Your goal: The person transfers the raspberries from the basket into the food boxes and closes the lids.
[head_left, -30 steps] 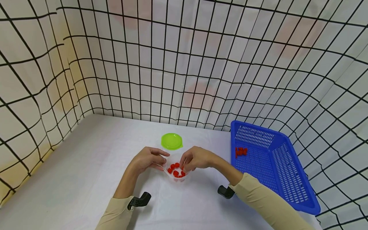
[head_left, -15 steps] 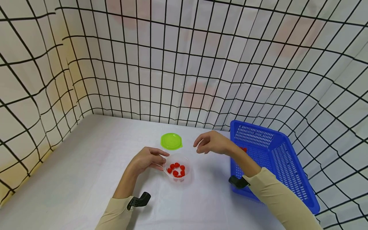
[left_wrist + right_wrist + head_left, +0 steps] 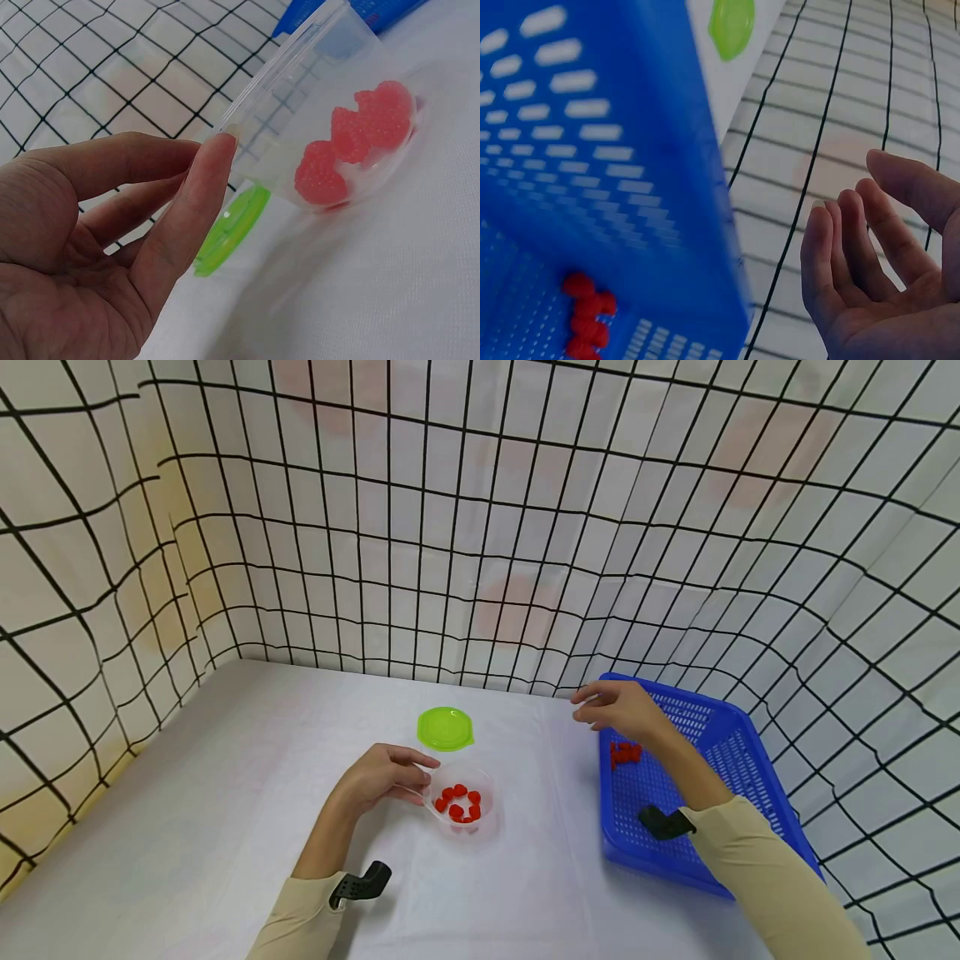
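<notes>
My left hand (image 3: 382,781) pinches the rim of a clear plastic tub (image 3: 487,785) between thumb and fingers; the tub stands upright on the white table. Inside it lie several red raspberries (image 3: 375,120), bumpy and pinkish through the wall in the left wrist view. My right hand (image 3: 626,710) hovers over the far left rim of a blue basket (image 3: 712,860), fingers loosely bent with nothing between them. A cluster of several more raspberries (image 3: 589,315) lies in the basket by its left wall, below the right hand.
A green lid (image 3: 446,729) lies flat on the table (image 3: 300,718) just behind the tub. Black-gridded white cloth walls (image 3: 420,527) rise at the back and on both sides. The basket's raised rim stands between the tub and the clustered raspberries.
My right hand has left the tub and moved right to above the basket's edge, its fingers away from the raspberries in the tub. The left hand has stayed at the tub's rim.
</notes>
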Demonstrator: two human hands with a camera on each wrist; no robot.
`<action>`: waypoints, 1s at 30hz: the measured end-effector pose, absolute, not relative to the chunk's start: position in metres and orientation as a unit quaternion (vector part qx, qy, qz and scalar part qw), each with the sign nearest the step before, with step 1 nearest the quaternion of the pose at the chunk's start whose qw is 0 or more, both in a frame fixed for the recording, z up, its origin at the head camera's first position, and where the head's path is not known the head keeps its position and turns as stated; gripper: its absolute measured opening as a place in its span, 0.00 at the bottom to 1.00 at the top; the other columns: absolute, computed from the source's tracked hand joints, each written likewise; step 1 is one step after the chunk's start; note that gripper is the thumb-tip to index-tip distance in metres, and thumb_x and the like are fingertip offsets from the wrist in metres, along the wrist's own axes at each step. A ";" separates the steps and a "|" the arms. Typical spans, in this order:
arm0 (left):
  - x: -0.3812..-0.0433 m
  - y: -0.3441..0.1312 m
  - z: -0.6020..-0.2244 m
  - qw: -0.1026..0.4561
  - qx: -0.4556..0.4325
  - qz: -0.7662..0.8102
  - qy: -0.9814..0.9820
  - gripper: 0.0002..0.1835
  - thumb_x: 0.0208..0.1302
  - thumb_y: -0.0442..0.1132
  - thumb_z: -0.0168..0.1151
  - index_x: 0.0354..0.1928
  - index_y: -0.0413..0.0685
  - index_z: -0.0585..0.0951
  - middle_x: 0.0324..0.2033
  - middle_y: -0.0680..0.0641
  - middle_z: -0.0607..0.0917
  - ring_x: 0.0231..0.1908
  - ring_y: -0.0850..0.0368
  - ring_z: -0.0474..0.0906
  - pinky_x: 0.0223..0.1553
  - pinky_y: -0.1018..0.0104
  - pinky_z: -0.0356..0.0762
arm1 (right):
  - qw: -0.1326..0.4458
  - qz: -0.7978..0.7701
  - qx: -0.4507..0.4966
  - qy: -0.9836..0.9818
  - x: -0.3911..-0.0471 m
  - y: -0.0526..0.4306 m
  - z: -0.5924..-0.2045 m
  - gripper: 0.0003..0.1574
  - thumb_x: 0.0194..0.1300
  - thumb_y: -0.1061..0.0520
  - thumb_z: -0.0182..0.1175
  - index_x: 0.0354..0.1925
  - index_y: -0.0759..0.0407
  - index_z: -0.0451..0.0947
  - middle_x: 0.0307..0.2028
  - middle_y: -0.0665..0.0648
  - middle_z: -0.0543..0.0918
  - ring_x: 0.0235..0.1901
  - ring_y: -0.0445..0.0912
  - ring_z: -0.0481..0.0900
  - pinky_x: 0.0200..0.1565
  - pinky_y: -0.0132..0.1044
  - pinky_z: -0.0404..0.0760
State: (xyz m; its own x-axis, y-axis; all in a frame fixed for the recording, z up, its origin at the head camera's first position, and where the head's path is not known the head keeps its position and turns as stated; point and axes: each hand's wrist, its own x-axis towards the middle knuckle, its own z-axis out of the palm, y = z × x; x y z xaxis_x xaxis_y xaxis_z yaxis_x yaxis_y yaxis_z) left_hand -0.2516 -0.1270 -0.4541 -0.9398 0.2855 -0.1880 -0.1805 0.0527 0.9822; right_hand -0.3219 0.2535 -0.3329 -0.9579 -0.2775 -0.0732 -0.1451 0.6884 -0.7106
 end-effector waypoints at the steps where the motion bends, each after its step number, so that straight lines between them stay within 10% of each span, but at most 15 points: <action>1: -0.251 -0.127 -0.454 0.169 0.038 0.687 0.705 0.16 0.66 0.31 0.62 0.53 0.30 0.83 0.37 0.41 0.88 0.33 0.54 0.84 0.38 0.58 0.90 | 0.086 -0.381 -0.109 0.914 -0.323 0.259 -0.333 0.25 0.65 0.47 0.70 0.56 0.55 0.82 0.52 0.63 0.86 0.47 0.54 0.85 0.52 0.50 0.87; 30: -0.250 -0.129 -0.452 0.175 0.044 0.686 0.705 0.17 0.67 0.31 0.62 0.55 0.28 0.82 0.37 0.42 0.87 0.33 0.54 0.84 0.39 0.59 0.90 | 0.141 -0.321 -0.045 0.935 -0.346 0.333 -0.398 0.21 0.66 0.61 0.65 0.56 0.68 0.81 0.53 0.73 0.82 0.46 0.58 0.87 0.53 0.54 0.87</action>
